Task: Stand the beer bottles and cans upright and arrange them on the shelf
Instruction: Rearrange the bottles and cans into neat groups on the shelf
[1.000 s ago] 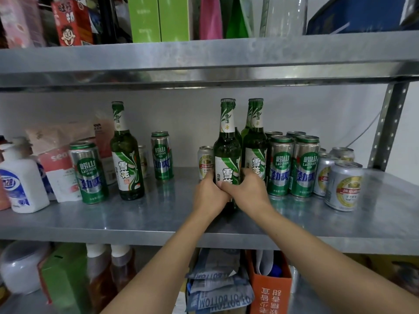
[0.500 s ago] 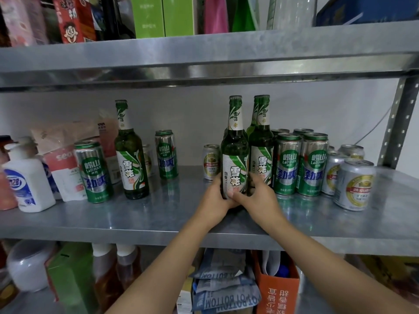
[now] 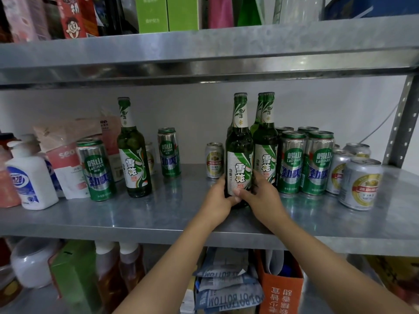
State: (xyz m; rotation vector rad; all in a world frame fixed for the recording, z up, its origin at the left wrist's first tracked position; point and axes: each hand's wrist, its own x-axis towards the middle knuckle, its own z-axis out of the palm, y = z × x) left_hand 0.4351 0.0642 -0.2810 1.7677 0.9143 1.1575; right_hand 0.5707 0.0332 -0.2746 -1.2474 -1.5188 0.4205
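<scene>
Rotated label-forward, front bottle (image 3: 239, 155) stands upright on shelf (image 3: 158, 214) — left hand (image 3: 215, 200) and right hand (image 3: 263, 196) still grasp its base.

Upright at mid-shelf, a green beer bottle (image 3: 239, 155) with a white-and-green label, gripped low by left hand (image 3: 217, 198) and right hand (image 3: 260, 196). Close behind on its right, a second bottle (image 3: 265, 143) (touching or not, unclear). Further right, a tight block of tall green cans (image 3: 292, 162), then short silver cans (image 3: 360, 184) toward the end of the metal shelf (image 3: 158, 214). Just left of the held bottle, one lone silver can (image 3: 214, 160). Well apart at left, a third bottle (image 3: 133, 155) between a front green can (image 3: 97, 171) and a rear green can (image 3: 169, 152), all standing.
</scene>
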